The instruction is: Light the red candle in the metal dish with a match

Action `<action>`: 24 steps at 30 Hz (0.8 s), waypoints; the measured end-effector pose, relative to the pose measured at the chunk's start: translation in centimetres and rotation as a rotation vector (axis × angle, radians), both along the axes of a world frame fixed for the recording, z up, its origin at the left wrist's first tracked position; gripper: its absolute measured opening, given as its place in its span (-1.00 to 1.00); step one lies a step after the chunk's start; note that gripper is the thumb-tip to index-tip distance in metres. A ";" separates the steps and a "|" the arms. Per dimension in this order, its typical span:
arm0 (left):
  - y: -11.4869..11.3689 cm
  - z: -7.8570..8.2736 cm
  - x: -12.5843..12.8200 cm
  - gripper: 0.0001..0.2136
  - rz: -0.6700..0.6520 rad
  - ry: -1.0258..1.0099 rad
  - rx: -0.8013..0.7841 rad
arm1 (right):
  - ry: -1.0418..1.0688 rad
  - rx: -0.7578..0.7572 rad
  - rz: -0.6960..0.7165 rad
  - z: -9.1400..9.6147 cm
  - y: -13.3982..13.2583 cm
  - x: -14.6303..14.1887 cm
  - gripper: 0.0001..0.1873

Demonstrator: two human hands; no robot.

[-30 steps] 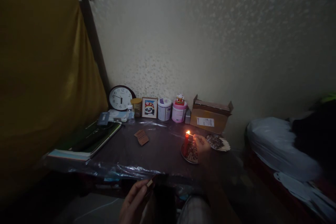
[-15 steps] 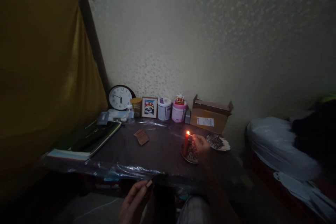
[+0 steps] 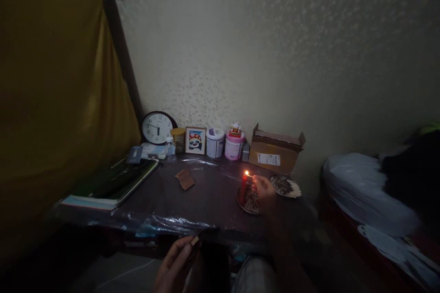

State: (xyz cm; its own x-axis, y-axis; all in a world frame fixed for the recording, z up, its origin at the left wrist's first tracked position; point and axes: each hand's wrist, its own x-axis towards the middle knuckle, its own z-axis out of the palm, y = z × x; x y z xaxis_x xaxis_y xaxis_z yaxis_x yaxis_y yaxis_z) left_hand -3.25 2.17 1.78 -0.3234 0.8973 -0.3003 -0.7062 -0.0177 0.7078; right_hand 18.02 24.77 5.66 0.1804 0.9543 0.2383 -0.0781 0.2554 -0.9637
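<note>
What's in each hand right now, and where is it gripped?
The right hand pinches a lit match by its unlit end, flame at the red candle. The left hand holds a small matchbox in its fingertips.

We are looking at a very dim room. The one warm light is the small flame (image 3: 246,174) on the red candle (image 3: 244,188), and it tints only the right hand (image 3: 264,187) beside it and a patch of the bench (image 3: 213,192). A weak, cool light reaches the wall (image 3: 275,55), where we see grain and mottled noise. The plastic sheet (image 3: 154,225) along the bench's near edge shows pale glare. Our left hand (image 3: 173,265) sits in deep shadow, soft and blurred. The lines of the room bow outward at the edges, and the corners fall almost to black.
</note>
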 end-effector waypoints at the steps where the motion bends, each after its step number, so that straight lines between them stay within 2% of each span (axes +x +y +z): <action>1: -0.1 0.2 0.0 -0.72 0.002 -0.002 0.001 | -0.002 -0.008 -0.007 0.1 0.0 0.0 -0.84; 4: -0.2 0.5 0.0 -0.69 0.004 -0.008 -0.022 | 0.004 -0.015 -0.041 0.6 -0.1 0.0 -0.83; 10: -0.2 0.4 -0.3 -0.67 0.002 0.018 -0.008 | 0.027 -0.002 -0.100 1.4 -0.7 -0.8 -0.68; 16: -0.3 0.5 -0.8 -0.70 -0.077 -0.012 0.008 | 0.035 0.019 -0.109 3.2 -2.0 -1.0 -0.73; 19: -0.4 0.5 -0.8 -0.72 -0.067 -0.005 0.007 | 0.029 0.043 -0.086 5.2 -2.8 0.4 -0.73; 24: -0.4 0.6 -0.6 -0.68 -0.078 0.018 -0.012 | -0.029 0.103 -0.096 8.1 -3.7 4.7 -0.65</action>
State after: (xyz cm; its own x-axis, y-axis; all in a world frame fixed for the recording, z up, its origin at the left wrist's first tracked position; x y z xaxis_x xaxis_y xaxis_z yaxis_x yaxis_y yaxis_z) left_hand -3.89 1.81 2.43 -0.2582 0.9163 -0.3060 -0.6924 0.0453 0.7201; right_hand 22.74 21.12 13.71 0.2610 0.9032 0.3408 -0.0215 0.3584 -0.9333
